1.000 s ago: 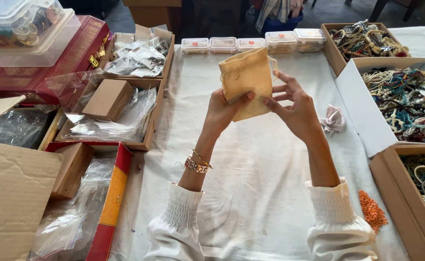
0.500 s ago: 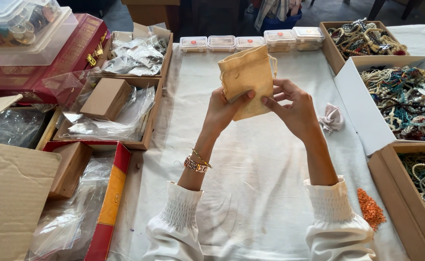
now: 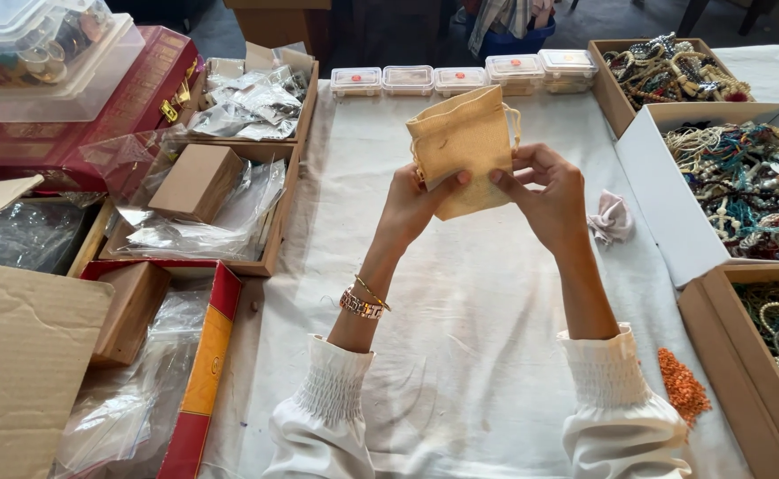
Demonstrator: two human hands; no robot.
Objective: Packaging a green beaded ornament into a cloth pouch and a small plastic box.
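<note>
I hold a small mustard-yellow drawstring pouch (image 3: 460, 142) up over a white cloth-covered table (image 3: 460, 355). My left hand (image 3: 411, 204) pinches its lower left side, thumb on the front. My right hand (image 3: 544, 191) grips the lower right edge, fingers curled behind the fabric. The pouch's drawstring loops out at its upper right. A metal bracelet (image 3: 363, 302) sits on my left wrist.
Small clear lidded boxes (image 3: 460, 78) line the far edge. Cardboard and white boxes of beaded jewellery (image 3: 744, 186) stand at right. Trays of plastic bags and small brown boxes (image 3: 199, 182) lie at left. An orange bead pile (image 3: 682, 386) and a crumpled pink cloth (image 3: 611, 217) rest on the table.
The pouch has tilted slightly, and both hands have shifted their grip along its lower edge. Its position over the table is about the same.
</note>
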